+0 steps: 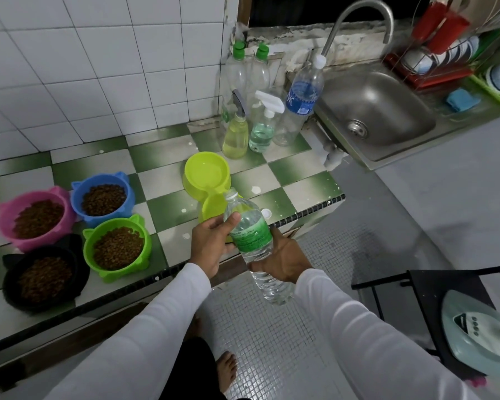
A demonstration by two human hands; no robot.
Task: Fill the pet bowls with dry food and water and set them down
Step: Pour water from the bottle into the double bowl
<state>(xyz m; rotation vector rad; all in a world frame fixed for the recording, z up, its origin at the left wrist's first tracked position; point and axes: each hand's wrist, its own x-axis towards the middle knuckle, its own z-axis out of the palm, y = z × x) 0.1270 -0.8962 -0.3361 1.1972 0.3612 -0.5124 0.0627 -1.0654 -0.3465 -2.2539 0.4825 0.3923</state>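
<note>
Clear plastic water bottle [253, 241], uncapped, tilted over lime double bowl [207, 177]; I see left hand [214, 243] gripping label, right hand [283, 261] gripping lower body.

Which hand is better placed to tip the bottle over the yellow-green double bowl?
The right hand: it grips the water bottle low on its body, giving leverage, while the left hand steadies the label near the double bowl.

From here I can't see the near cup of the double bowl [207, 176]; the water bottle [251, 229] covers it. The fan [479, 333] at near right is cut off by the edge, and the dish rack [433, 53] far right is blurred
</note>
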